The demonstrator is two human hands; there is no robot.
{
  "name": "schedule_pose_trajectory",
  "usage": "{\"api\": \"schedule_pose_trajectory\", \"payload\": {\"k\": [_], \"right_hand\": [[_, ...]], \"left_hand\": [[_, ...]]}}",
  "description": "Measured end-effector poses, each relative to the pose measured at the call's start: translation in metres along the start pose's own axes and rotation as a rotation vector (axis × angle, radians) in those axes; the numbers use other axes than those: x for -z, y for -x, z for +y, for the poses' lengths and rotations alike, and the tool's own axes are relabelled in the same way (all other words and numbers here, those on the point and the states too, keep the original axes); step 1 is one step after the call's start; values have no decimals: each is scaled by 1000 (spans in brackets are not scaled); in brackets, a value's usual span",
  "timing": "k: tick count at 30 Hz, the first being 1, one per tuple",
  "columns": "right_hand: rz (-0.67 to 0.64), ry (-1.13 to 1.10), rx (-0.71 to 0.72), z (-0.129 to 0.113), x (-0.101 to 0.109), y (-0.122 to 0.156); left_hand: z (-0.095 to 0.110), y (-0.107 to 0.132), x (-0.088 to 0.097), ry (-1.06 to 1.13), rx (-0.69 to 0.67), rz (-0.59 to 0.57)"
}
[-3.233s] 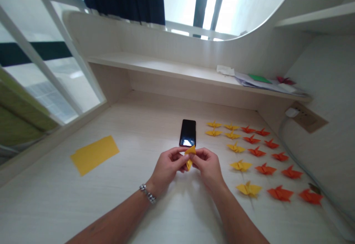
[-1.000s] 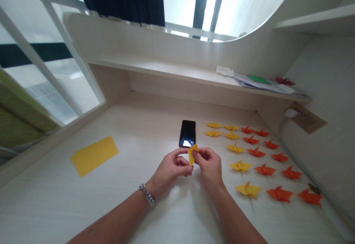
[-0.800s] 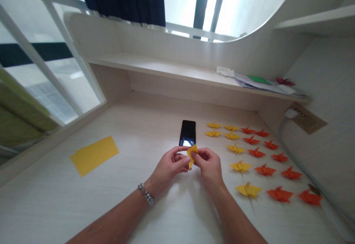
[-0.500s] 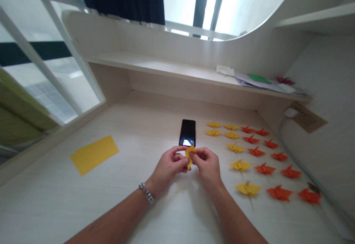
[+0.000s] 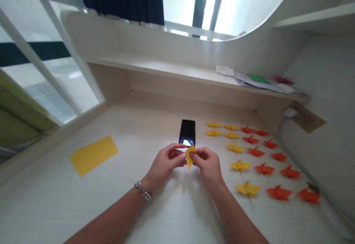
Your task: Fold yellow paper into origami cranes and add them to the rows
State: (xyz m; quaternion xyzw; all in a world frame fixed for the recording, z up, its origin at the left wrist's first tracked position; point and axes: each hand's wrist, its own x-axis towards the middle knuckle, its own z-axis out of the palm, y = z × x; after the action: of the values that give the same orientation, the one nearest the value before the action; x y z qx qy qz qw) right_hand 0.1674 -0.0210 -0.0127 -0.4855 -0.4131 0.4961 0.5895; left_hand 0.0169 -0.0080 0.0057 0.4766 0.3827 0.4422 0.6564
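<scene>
A small piece of folded yellow paper (image 5: 190, 158), pointed at top and bottom, is held up above the desk between my hands. My right hand (image 5: 207, 162) pinches it, thumb flat on its face and fingers curled behind. On the opposite edge, my left hand (image 5: 168, 160) has its thumb tip against the paper, index finger stretched along the top and other fingers partly hidden. A black phone (image 5: 188, 132) lies just beyond my fingertips. To the right stand several yellow paper cranes (image 5: 240, 165) and several orange paper cranes (image 5: 264, 169) in rows.
Flat yellow paper sheets (image 5: 94, 156) lie on the desk (image 5: 133, 125) at the left. A shelf (image 5: 166, 70) crosses the back, with papers (image 5: 266, 84) on it. Along the right wall a cable (image 5: 294, 155) runs from a socket (image 5: 306, 118).
My left hand has shifted slightly left and its fingers have straightened and loosened. More of the folded paper's face shows. My right hand has kept its pinch almost in place.
</scene>
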Motion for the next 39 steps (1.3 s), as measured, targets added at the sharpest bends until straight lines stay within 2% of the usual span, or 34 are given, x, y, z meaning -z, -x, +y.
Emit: {"api": "schedule_pose_trajectory", "payload": {"k": [5, 9, 13, 20, 26, 35, 39], "right_hand": [[-93, -44, -106, -7, 1, 2], [-106, -70, -191, -14, 4, 1], [-91, -99, -198, -16, 5, 2], [-155, -137, -220, -19, 8, 2], [-93, -29, -166, -14, 6, 1], [-79, -36, -116, -8, 2, 0], [-41, -7, -28, -4, 4, -1]], "left_hand": [[0, -3, 3, -44, -19, 47], [-2, -3, 3, -32, -18, 71], [-2, -2, 0, -9, -4, 85], [0, -2, 0, 12, -6, 80], [-5, -3, 1, 30, -16, 50], [-6, -2, 1, -31, -43, 111], [-9, -1, -3, -36, 40, 21]]}}
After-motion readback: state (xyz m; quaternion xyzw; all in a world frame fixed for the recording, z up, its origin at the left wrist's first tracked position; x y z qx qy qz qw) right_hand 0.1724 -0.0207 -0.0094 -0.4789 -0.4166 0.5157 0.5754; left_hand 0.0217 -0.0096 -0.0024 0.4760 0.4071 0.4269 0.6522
